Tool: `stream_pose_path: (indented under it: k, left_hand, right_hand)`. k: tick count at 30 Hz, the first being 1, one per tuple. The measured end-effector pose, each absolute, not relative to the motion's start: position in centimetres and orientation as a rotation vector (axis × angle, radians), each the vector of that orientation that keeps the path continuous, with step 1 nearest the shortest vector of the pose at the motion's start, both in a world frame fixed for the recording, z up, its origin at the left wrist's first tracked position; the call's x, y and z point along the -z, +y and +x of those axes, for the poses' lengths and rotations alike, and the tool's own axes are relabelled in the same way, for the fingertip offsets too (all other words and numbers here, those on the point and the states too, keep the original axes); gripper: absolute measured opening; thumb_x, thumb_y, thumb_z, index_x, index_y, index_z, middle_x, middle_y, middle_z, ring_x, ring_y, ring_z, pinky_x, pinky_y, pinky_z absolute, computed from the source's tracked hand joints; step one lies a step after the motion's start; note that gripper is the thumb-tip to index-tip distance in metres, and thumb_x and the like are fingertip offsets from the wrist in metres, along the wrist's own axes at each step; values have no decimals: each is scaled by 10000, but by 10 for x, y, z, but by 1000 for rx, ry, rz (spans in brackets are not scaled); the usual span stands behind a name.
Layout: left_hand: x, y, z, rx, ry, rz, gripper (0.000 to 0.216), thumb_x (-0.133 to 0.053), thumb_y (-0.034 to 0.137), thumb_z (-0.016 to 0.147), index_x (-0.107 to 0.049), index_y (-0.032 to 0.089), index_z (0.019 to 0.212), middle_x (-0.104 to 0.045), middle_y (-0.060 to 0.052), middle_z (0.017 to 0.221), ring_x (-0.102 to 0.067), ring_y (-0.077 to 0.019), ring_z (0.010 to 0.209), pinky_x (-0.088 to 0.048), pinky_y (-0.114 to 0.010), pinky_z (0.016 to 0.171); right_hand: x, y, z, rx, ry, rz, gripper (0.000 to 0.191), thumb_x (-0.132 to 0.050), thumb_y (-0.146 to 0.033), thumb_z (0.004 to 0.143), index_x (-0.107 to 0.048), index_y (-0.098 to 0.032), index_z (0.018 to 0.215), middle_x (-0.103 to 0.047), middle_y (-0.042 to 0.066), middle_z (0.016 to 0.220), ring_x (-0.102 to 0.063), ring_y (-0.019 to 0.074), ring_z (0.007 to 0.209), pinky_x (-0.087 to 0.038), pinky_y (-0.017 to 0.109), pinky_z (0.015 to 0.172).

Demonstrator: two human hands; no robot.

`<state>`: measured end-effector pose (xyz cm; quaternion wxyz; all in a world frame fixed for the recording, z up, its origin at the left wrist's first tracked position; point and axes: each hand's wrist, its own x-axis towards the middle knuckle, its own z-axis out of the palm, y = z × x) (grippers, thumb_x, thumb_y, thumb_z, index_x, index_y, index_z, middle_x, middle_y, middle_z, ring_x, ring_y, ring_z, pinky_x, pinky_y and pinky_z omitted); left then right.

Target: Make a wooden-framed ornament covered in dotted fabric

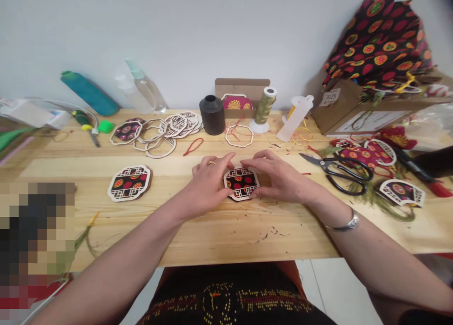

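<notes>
Between my hands, a lattice-cut wooden ornament (241, 179) with dark flower-patterned fabric lies on the table. My left hand (211, 179) grips its left edge, thumb at the lower corner and fingers at the top. From the other side my right hand (272, 176) pinches it, fingertips at the upper right corner and thumb at the lower right. A matching ornament (130, 182) rests to the left, seemingly a stack of more than one layer. Behind my hands are a red cord loop (193, 146) and a pale wooden frame outline (227, 137).
Black-handled scissors (345, 174) lie to the right, near a fan-shaped ornament (401, 193). Along the wall stand a black thread cone (212, 117), a green thread spool (267, 107) and spray bottles (143, 89). Several wooden cutouts (184, 124) are piled back left; a cardboard box (339, 105) holds patterned fabric.
</notes>
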<state>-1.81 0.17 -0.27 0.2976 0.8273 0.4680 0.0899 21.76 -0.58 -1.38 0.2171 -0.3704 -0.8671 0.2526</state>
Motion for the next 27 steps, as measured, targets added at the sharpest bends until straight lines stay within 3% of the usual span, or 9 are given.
stream_pose_path:
  k: [27]
  left_hand:
    - [5,2,-18,-159,1232,2215,767,-563,258,793,-247,215,1491,-538,-95,1373,-396,-338,1239,-280,-521,1028]
  right_hand:
    - [12,-5,215,-712,-2427,-1057,679,-779,-291,769,-520,-116,1372,-632,153,1197,-482,289,1137,-452,449,986]
